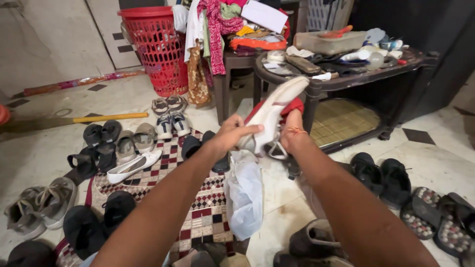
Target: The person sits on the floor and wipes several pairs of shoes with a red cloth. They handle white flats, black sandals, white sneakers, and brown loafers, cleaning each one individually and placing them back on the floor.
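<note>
My left hand grips the heel end of a white flat shoe held up in the air, toe pointing up and to the right. Behind the shoe, my right hand presses a red cloth against its side; an orange thread circles that wrist. Its mate, another white flat shoe, lies on the checked mat to the left. A white plastic bag lies on the floor right under my hands.
Several pairs of shoes and sandals lie on the mat and tiled floor on both sides. A dark low table with clutter stands ahead at right. A red laundry basket and a heap of clothes stand behind. A yellow-handled broom lies at left.
</note>
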